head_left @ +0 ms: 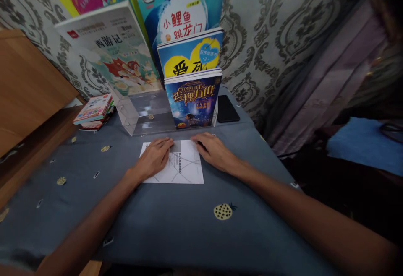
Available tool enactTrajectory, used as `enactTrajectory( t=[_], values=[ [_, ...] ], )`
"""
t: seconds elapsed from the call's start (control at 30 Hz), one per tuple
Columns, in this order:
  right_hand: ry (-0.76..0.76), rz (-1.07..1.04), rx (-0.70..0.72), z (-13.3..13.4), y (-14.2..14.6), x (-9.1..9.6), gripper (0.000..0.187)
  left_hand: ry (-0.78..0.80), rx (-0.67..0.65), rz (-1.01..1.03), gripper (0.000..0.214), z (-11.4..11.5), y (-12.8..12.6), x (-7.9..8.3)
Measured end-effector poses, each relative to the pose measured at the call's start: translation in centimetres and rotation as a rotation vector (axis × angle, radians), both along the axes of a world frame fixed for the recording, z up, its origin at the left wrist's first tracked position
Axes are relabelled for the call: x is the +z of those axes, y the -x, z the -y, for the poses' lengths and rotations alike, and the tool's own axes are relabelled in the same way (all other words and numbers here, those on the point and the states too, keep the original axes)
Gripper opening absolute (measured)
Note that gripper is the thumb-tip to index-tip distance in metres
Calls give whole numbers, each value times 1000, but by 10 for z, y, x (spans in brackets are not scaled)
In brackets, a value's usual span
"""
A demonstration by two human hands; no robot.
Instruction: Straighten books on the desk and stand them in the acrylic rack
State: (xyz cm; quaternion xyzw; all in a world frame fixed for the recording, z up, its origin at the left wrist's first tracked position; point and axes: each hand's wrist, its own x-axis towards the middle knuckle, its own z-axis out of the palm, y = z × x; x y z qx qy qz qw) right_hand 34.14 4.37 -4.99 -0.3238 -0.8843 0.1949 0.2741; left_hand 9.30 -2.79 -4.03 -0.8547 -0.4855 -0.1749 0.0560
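A white booklet or sheet (185, 173) with printed lines and Chinese text lies flat on the cloth-covered table, turned sideways to me. My left hand (154, 158) rests on its left part, palm down, with the fingers stretched toward its top edge. At the upper right corner lies my right hand (215, 152), its fingertips touching the edge and the thumb apart from the fingers. Neither hand is wrapped round anything. Just beyond both hands stands a clear acrylic book rack (127, 114). A blue Charlie book (195, 104) stands at its front right.
Behind it are a blue-and-yellow book (192, 53), a teal book (182, 11) and a pale green book (116, 53). A black phone (228, 109) lies right of the rack. Small books (94, 110) are stacked at left. Blue cloth (367, 146) lies beyond the table's right edge.
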Motion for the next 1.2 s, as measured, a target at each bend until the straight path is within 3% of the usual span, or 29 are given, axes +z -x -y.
enactTrajectory(
  t=[0.3, 0.57, 0.97, 1.2],
  values=[
    [134, -176, -36, -7, -3, -6, 46, 30, -165, 31, 37, -21, -39, -2],
    [137, -209, -144, -10, -4, -6, 51, 37, -201, 88, 38, -28, -54, -9],
    [76, -56, -267, -7, -9, 3, 39, 23, -96, -11, 34, -19, -60, -4],
    [76, -15, -220, -5, -9, 6, 35, 46, -10, -68, 34, -14, -61, 1]
  ],
)
